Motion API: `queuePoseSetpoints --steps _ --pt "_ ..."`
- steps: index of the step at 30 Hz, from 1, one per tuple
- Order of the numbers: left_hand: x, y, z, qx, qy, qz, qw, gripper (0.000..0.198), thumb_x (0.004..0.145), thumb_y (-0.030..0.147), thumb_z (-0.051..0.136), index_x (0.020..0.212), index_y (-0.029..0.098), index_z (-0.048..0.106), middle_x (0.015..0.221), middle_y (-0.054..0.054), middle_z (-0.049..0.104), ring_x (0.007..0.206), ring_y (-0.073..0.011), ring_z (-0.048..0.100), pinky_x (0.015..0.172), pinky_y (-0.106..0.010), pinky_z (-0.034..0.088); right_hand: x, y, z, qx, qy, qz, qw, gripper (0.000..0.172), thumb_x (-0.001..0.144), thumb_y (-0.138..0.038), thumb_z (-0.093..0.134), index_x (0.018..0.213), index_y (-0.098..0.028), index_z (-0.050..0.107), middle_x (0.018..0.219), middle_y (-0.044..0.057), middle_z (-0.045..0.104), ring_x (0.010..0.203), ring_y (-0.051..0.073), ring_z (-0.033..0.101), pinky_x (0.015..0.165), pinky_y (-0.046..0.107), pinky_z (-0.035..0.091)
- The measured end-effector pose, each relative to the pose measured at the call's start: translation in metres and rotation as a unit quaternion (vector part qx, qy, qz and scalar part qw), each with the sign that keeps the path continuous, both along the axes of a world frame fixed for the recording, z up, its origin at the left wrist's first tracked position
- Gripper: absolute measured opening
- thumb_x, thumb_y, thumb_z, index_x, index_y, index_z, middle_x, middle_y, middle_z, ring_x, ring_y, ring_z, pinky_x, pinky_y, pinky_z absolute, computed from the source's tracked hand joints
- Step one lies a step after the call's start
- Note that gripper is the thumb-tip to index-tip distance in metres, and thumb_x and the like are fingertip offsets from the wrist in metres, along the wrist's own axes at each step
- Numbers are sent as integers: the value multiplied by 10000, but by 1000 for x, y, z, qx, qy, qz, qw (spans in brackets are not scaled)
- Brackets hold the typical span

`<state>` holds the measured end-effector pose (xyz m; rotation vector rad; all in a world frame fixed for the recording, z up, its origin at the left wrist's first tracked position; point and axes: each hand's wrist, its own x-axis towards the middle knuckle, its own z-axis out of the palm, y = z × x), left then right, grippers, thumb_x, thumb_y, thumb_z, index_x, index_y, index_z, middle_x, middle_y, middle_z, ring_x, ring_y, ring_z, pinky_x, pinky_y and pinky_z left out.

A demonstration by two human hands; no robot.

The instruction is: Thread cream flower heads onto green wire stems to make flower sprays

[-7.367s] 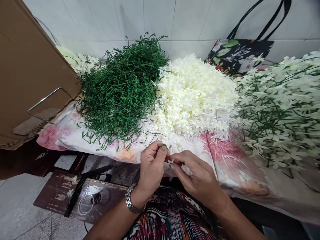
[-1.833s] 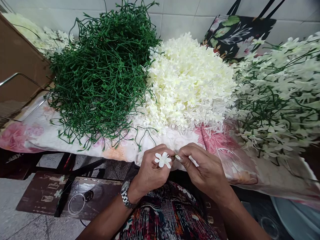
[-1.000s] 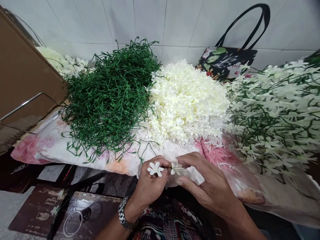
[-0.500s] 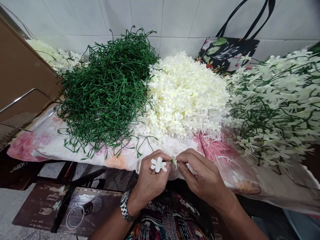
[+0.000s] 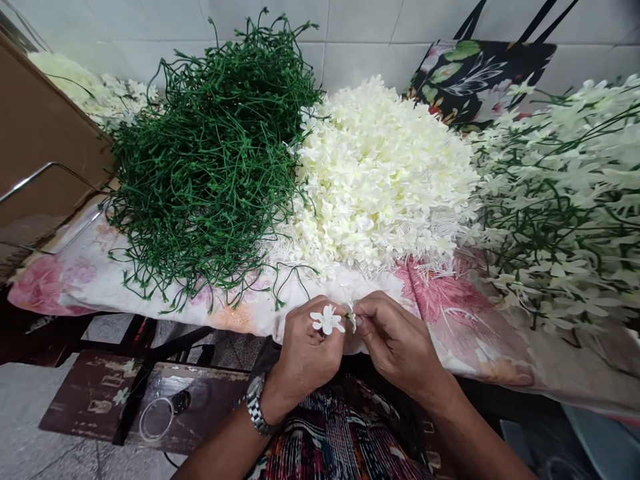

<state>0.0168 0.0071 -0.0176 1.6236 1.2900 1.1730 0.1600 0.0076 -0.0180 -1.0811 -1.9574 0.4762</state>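
My left hand [image 5: 309,350], a watch on its wrist, is closed around a green plastic stem, mostly hidden by the fingers. One white artificial flower [image 5: 327,320] on it stands out above the fist. Thumb and forefinger of my right hand [image 5: 403,343] pinch a second white flower [image 5: 352,318] at a green tip beside the left fingertips. Beyond my hands lie a tangled heap of green plastic stems [image 5: 215,160] on the left and a mound of loose white blossoms [image 5: 385,180] in the middle.
White flowers on green stems [image 5: 560,220] are piled at the right. A floral cloth [image 5: 320,290] covers the work surface. A cardboard box [image 5: 47,133] with a metal wire stands left, a flowered black bag [image 5: 480,80] at the back wall. Below left is a dark wooden board [image 5: 200,407].
The view has shifted slightly. Both hands remain together, and the second flower has turned a little in the right fingertips, sitting close to the left hand's fingers.
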Motion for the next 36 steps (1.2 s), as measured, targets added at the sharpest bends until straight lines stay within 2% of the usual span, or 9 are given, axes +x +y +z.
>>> queuePoseSetpoints --steps 6,12,16,21,26,29,32,36 --pt "1 1 3 7 26 -15 1000 184 701 35 446 611 147 561 573 19 525 544 -88 490 524 -185 383 -1 1 0 -15 8 -4 1000 117 850 -87 446 795 -183 485 664 -9 505 575 92 494 523 202 425" --pt "3 0 1 0 4 -6 1000 180 698 42 443 614 149 562 571 25 527 545 -87 493 525 -180 382 -3 2 -1 -2 13 2 1000 116 852 -85 442 811 -184 488 675 -6 512 587 95 505 532 205 432" --pt "0 -1 3 -35 -31 -9 999 158 712 65 459 647 149 576 606 21 557 569 -90 514 543 -179 399 -1 3 1 4 29 3 1000 111 852 -95 456 806 -185 502 666 -8 515 584 95 507 530 210 435" --pt "-5 -3 15 -75 -61 -53 994 140 740 107 482 681 156 600 661 14 602 643 -105 545 613 -195 423 2 2 6 14 59 11 998 99 839 -94 497 806 -184 520 678 -5 541 618 99 528 555 215 442" --pt "-4 -4 20 -123 -73 -49 989 145 722 114 474 626 153 576 567 31 554 530 -90 487 511 -191 388 2 1 10 47 66 32 996 123 832 -72 506 817 -191 530 695 3 552 640 110 537 561 233 448" --pt "-4 -5 19 -102 -79 -29 991 147 711 98 478 625 153 584 570 28 561 551 -95 511 527 -189 404 3 -2 12 43 51 17 998 114 829 -80 515 828 -192 534 710 7 556 659 115 548 577 238 454" --pt "-5 -7 19 -46 -58 -8 997 150 706 74 494 658 149 615 611 14 586 585 -100 538 552 -191 421 3 -5 15 33 20 -9 999 81 824 -105 524 829 -186 534 696 1 551 633 111 542 571 232 448" --pt "-6 -8 16 27 -25 -21 999 153 718 57 505 686 136 632 642 -4 590 587 -99 543 550 -193 421 2 -6 18 28 0 -24 999 84 818 -102 511 803 -182 531 671 -7 541 608 104 530 558 222 438"
